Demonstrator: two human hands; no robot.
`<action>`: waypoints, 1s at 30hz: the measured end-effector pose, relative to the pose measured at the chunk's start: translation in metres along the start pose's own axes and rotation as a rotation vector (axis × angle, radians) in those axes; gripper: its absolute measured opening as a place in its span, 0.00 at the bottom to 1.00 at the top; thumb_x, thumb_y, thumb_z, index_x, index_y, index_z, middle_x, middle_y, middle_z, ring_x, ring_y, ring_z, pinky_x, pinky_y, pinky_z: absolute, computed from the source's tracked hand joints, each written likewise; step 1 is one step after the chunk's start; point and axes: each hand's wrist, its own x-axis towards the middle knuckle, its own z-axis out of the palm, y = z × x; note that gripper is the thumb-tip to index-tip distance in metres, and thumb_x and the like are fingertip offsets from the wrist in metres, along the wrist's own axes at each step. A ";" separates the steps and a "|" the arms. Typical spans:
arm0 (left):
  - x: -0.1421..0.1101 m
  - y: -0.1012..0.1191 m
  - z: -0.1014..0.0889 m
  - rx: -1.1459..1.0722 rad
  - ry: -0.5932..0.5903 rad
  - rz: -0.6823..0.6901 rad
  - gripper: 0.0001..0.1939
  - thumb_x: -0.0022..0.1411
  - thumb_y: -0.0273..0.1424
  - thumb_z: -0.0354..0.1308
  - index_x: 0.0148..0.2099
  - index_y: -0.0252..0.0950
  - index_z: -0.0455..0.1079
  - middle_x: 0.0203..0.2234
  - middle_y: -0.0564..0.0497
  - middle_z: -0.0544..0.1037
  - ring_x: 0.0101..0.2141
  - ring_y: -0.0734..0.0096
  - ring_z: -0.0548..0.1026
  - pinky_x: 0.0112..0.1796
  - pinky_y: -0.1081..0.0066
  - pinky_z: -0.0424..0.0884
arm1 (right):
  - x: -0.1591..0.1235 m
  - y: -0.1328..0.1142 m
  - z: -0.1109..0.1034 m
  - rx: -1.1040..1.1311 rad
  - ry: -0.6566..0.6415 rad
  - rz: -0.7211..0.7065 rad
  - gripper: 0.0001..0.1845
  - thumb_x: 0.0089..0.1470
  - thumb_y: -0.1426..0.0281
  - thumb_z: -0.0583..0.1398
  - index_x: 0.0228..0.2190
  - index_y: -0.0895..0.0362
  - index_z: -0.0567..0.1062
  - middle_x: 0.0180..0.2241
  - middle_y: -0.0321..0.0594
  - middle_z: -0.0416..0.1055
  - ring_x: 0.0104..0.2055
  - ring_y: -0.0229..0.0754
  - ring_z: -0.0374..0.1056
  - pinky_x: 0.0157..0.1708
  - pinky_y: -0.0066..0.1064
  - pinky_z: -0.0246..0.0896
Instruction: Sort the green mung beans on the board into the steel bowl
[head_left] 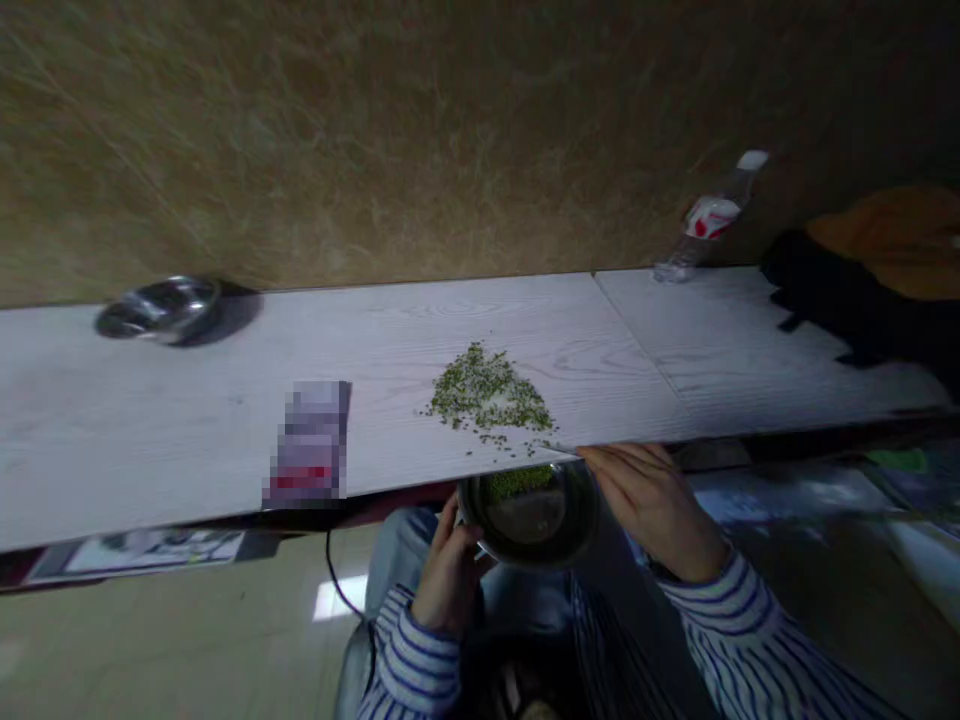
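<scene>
A pile of small green beans [487,395] lies on the white wooden table [187,420] close to its near edge. Just below that edge my left hand [448,570] grips the rim of a steel bowl [529,515] with some green beans in it. My right hand [649,500] rests at the table edge beside the bowl's right rim, fingers extended toward the pile and touching the nearest loose beans. Both arms wear blue-and-white striped sleeves.
A second steel bowl [161,308] sits at the far left of the table. A small blurred packet [309,440] lies left of the pile. A plastic water bottle [709,218] leans on the brown wall at right, beside dark and orange cloth [877,270].
</scene>
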 end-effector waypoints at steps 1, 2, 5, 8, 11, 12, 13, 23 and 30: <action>0.000 0.000 0.000 -0.009 0.005 0.010 0.31 0.48 0.25 0.58 0.57 0.42 0.64 0.45 0.47 0.74 0.39 0.64 0.71 0.37 0.65 0.70 | 0.002 0.001 0.000 -0.008 -0.005 0.008 0.14 0.60 0.78 0.53 0.46 0.59 0.73 0.41 0.41 0.77 0.42 0.43 0.71 0.42 0.37 0.58; 0.000 0.000 0.000 -0.017 0.010 0.018 0.31 0.48 0.25 0.58 0.56 0.42 0.65 0.45 0.47 0.74 0.39 0.64 0.71 0.37 0.65 0.70 | 0.004 0.002 0.001 -0.015 -0.007 0.016 0.14 0.60 0.78 0.53 0.46 0.58 0.73 0.41 0.41 0.77 0.42 0.43 0.71 0.42 0.37 0.58; 0.000 0.000 0.000 -0.029 0.018 0.037 0.30 0.47 0.26 0.59 0.56 0.42 0.66 0.44 0.48 0.75 0.37 0.64 0.72 0.36 0.65 0.70 | 0.009 0.004 0.002 -0.030 0.002 0.040 0.13 0.61 0.77 0.53 0.45 0.58 0.73 0.40 0.41 0.77 0.41 0.43 0.71 0.42 0.37 0.58; -0.001 0.001 0.000 -0.025 0.018 0.038 0.30 0.48 0.26 0.59 0.56 0.42 0.66 0.40 0.48 0.75 0.34 0.65 0.72 0.33 0.66 0.70 | 0.009 0.004 0.004 -0.025 0.023 0.059 0.13 0.62 0.75 0.53 0.45 0.58 0.73 0.39 0.42 0.78 0.40 0.42 0.71 0.42 0.37 0.58; -0.002 0.002 0.001 -0.033 0.006 0.030 0.29 0.49 0.26 0.59 0.55 0.42 0.66 0.41 0.49 0.75 0.36 0.64 0.72 0.33 0.66 0.70 | 0.009 0.000 0.006 -0.006 0.014 0.052 0.13 0.62 0.76 0.53 0.45 0.58 0.73 0.40 0.42 0.77 0.41 0.42 0.71 0.42 0.37 0.58; -0.002 0.002 0.001 -0.037 0.000 0.027 0.28 0.49 0.25 0.59 0.55 0.43 0.66 0.42 0.49 0.75 0.38 0.63 0.72 0.34 0.66 0.70 | 0.008 -0.002 0.007 0.003 0.008 0.046 0.13 0.61 0.76 0.53 0.45 0.57 0.73 0.40 0.41 0.77 0.41 0.42 0.71 0.42 0.37 0.58; -0.002 0.003 0.001 -0.041 -0.007 0.024 0.28 0.49 0.26 0.59 0.55 0.43 0.66 0.43 0.49 0.75 0.39 0.63 0.72 0.35 0.66 0.70 | 0.008 -0.004 0.007 0.016 0.001 0.039 0.13 0.61 0.77 0.53 0.45 0.57 0.73 0.40 0.41 0.77 0.41 0.42 0.71 0.42 0.37 0.58; -0.003 0.001 -0.002 -0.063 0.015 0.022 0.31 0.46 0.26 0.61 0.55 0.43 0.67 0.43 0.48 0.76 0.41 0.59 0.72 0.40 0.60 0.69 | 0.013 -0.014 0.011 0.014 0.011 0.037 0.13 0.61 0.77 0.54 0.46 0.57 0.72 0.40 0.40 0.77 0.41 0.42 0.71 0.42 0.37 0.57; -0.006 0.004 -0.003 -0.072 -0.024 0.007 0.32 0.48 0.25 0.60 0.57 0.45 0.65 0.44 0.48 0.75 0.42 0.61 0.72 0.41 0.63 0.69 | 0.016 -0.024 0.016 0.051 -0.003 0.007 0.14 0.61 0.77 0.53 0.47 0.56 0.72 0.41 0.40 0.77 0.42 0.42 0.70 0.43 0.37 0.57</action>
